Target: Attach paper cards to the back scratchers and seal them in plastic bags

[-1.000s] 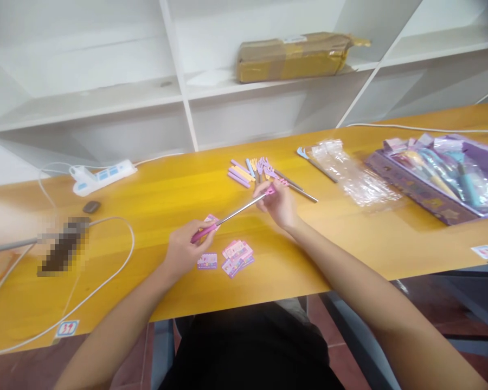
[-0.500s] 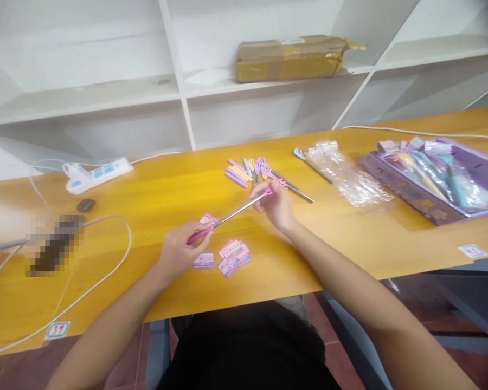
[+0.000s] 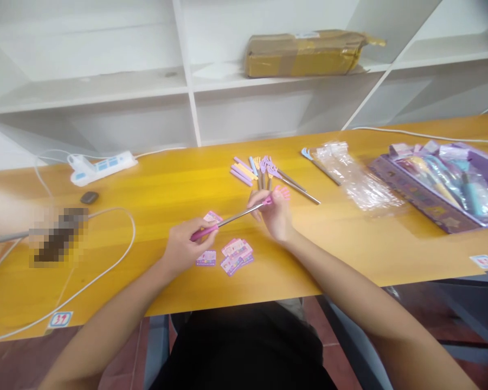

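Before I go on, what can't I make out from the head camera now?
Head view: part of the pink handle, hidden by the left hand.
Head view: part of the pink head, hidden by the right hand.
Head view: fine print on the cards, too small to read.
Head view: right end of the purple box, cut off by the picture's edge.

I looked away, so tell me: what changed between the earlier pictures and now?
The right hand has come down slightly in the view, with its end of the pink-handled rod; the pink prongs show more plainly. Nothing was taken up or let go. The left hand keeps the handle; the cards stayed put.
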Available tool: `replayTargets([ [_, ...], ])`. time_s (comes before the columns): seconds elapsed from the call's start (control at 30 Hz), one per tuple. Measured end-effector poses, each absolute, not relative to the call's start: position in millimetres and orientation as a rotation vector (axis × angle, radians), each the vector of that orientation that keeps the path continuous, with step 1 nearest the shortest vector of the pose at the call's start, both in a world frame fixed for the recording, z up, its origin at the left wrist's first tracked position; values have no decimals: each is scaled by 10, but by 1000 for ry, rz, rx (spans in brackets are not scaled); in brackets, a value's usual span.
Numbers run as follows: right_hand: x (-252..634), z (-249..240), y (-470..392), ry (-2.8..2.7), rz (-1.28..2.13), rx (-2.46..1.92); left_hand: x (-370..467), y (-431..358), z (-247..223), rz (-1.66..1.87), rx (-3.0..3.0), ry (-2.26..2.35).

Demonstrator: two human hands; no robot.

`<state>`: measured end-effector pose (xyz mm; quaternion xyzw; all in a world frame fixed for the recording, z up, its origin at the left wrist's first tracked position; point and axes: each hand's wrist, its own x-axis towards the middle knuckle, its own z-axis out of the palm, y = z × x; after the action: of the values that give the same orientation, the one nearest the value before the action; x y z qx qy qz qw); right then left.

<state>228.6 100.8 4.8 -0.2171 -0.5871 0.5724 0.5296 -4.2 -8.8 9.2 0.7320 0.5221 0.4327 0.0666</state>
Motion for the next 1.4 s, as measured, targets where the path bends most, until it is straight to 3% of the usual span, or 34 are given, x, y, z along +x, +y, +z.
replayTargets([
  [1.4,2024,-324,798,-1654,1426,-336,18,-114,31,1157,1810,1432],
])
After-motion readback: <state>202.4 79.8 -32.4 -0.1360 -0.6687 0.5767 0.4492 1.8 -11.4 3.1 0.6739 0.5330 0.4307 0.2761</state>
